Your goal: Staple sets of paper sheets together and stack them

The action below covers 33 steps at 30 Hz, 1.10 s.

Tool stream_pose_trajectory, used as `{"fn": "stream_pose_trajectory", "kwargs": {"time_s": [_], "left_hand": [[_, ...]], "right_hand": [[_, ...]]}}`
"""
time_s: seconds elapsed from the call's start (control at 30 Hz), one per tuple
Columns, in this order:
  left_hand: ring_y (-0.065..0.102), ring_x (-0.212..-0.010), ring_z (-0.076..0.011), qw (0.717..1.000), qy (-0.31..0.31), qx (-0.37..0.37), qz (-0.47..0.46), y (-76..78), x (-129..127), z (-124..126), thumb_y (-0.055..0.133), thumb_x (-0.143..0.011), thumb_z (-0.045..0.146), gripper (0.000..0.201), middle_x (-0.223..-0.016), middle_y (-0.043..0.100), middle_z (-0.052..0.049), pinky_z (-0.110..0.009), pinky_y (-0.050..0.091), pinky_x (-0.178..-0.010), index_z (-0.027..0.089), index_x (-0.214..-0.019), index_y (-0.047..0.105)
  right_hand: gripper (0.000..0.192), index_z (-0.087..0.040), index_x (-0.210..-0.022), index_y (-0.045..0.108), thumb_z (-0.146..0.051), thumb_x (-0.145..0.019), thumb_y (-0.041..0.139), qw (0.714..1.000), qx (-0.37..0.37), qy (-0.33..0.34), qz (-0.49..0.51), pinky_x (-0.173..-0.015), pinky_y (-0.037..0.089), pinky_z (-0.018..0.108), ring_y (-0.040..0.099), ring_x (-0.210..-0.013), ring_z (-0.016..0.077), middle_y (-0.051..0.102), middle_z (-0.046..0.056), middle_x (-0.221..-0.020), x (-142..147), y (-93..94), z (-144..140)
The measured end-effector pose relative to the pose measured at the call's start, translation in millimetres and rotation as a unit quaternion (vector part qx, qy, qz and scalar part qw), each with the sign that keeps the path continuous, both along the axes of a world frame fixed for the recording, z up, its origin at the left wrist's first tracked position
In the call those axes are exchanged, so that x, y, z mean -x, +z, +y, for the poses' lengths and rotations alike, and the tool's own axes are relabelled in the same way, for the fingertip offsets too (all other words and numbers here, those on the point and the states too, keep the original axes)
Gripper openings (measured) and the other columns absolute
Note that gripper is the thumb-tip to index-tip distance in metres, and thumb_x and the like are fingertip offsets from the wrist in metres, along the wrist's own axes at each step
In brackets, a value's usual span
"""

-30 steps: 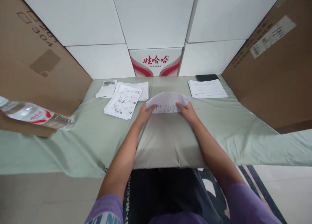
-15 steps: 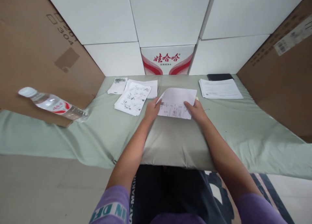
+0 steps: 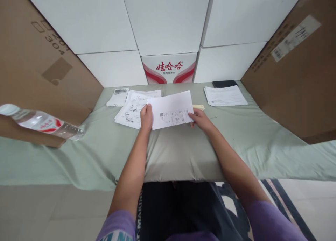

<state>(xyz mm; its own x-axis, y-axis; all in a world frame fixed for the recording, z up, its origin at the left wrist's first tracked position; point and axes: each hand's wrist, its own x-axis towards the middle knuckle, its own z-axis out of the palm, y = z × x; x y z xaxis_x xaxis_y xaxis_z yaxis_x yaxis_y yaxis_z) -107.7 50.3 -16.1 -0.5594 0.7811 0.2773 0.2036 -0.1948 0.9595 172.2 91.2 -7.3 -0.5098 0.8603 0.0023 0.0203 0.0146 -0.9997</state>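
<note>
A white printed sheet of paper [image 3: 172,108] is held up over the table, with small print and a dark square code on its lower part. My left hand [image 3: 146,117] pinches its left edge, thumb on top. At the right edge my right hand [image 3: 200,118] grips the lower corner between thumb and fingers. Behind the sheet and near my right hand, a pale yellow strip [image 3: 198,107] partly shows on the cloth. To the left lie papers with dark ink drawings [image 3: 131,111], partly covered by the held sheet.
A stack of printed papers [image 3: 225,96] lies at the back right, with a dark flat object [image 3: 224,84] behind it. A small smudged paper [image 3: 117,97] is at the back left. A water bottle [image 3: 43,122] lies tilted at left. Cardboard [image 3: 28,69] and white boxes [image 3: 168,24] enclose the green cloth [image 3: 173,157].
The paper has shifted left relative to the table and lies flatter, its curled left side now straightened. Both hands moved with it, and the yellow strip shows more. The camera view has turned slightly.
</note>
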Motion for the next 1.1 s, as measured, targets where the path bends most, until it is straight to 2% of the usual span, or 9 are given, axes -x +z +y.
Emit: {"fn": "stream_pose_trajectory", "kwargs": {"time_s": [0.2,0.43,0.6,0.7,0.8,0.9,1.0,1.1], "left_hand": [[0.054,-0.071,-0.0137,0.998,-0.013,-0.025,-0.047,-1.0,2,-1,0.060,-0.087,0.061,0.042,-0.074,0.054,0.001,-0.025,0.046,-0.067,0.021,-0.075,0.052],[0.057,-0.072,-0.0135,0.993,-0.014,-0.022,-0.118,3.8,3,-2,0.064,-0.082,0.055,0.036,-0.079,0.060,0.000,-0.024,0.047,-0.066,0.020,-0.086,0.059],[0.063,-0.078,-0.0156,0.997,-0.024,0.002,-0.073,9.1,11,-2,0.068,-0.077,0.048,0.034,-0.089,0.069,-0.003,-0.024,0.049,-0.067,0.019,-0.096,0.069],[0.066,-0.077,-0.0169,0.997,-0.029,0.031,-0.058,11.2,17,-4,0.070,-0.074,0.048,0.037,-0.087,0.071,-0.004,-0.025,0.050,-0.065,0.018,-0.096,0.072],[0.067,-0.070,-0.0179,0.987,-0.105,0.095,-0.077,16.8,23,-10,0.079,-0.067,0.045,0.045,-0.079,0.072,-0.005,-0.026,0.051,-0.060,0.017,-0.103,0.074],[0.069,-0.067,-0.0208,0.953,-0.221,0.188,-0.093,24.1,32,-22,0.085,-0.063,0.043,0.051,-0.078,0.074,-0.007,-0.028,0.054,-0.055,0.017,-0.106,0.075],[0.070,-0.066,-0.0248,0.901,-0.323,0.269,-0.106,28.3,41,-32,0.087,-0.060,0.045,0.047,-0.077,0.075,-0.010,-0.031,0.055,-0.050,0.016,-0.096,0.077],[0.071,-0.063,-0.0262,0.882,-0.363,0.277,-0.116,28.7,39,-34,0.084,-0.061,0.054,0.044,-0.072,0.075,-0.012,-0.033,0.056,-0.048,0.017,-0.085,0.078]], "right_hand": [[0.034,-0.019,-0.101,0.061,-0.047,-0.083,0.069,1.000,-0.002,0.013,-0.005,-0.038,0.039,0.025,0.052,-0.038,0.0099,0.066,-0.001,-0.070,-1,0.7,0],[0.042,-0.017,-0.111,0.063,-0.040,-0.077,0.072,0.998,-0.007,-0.025,0.064,-0.049,0.040,0.026,0.054,-0.049,0.0117,0.061,-0.004,-0.061,-3,0.1,4],[0.047,-0.018,-0.117,0.065,-0.036,-0.074,0.071,0.997,-0.016,-0.008,0.071,-0.054,0.037,0.026,0.050,-0.056,0.0096,0.063,-0.003,-0.073,-2,3.7,3],[0.057,-0.019,-0.124,0.060,-0.037,-0.071,0.072,0.995,-0.017,-0.050,0.090,-0.056,0.036,0.026,0.051,-0.059,0.0104,0.063,-0.003,-0.075,0,1.1,5],[0.057,-0.020,-0.122,0.057,-0.039,-0.071,0.073,0.991,-0.022,-0.094,0.093,-0.056,0.037,0.026,0.051,-0.058,0.0105,0.060,-0.005,-0.068,2,-2.2,6],[0.053,-0.021,-0.116,0.056,-0.041,-0.071,0.073,0.991,-0.035,-0.102,0.080,-0.056,0.037,0.026,0.051,-0.057,0.0105,0.058,-0.007,-0.065,2,-2.2,6],[0.051,-0.022,-0.116,0.055,-0.041,-0.072,0.072,0.992,-0.044,-0.097,0.066,-0.057,0.037,0.026,0.049,-0.056,0.0101,0.058,-0.007,-0.064,0,0.7,5],[0.048,-0.021,-0.115,0.056,-0.039,-0.073,0.071,0.994,-0.055,-0.085,0.052,-0.057,0.036,0.026,0.047,-0.055,0.0095,0.057,-0.007,-0.064,-2,2.9,4]]}}
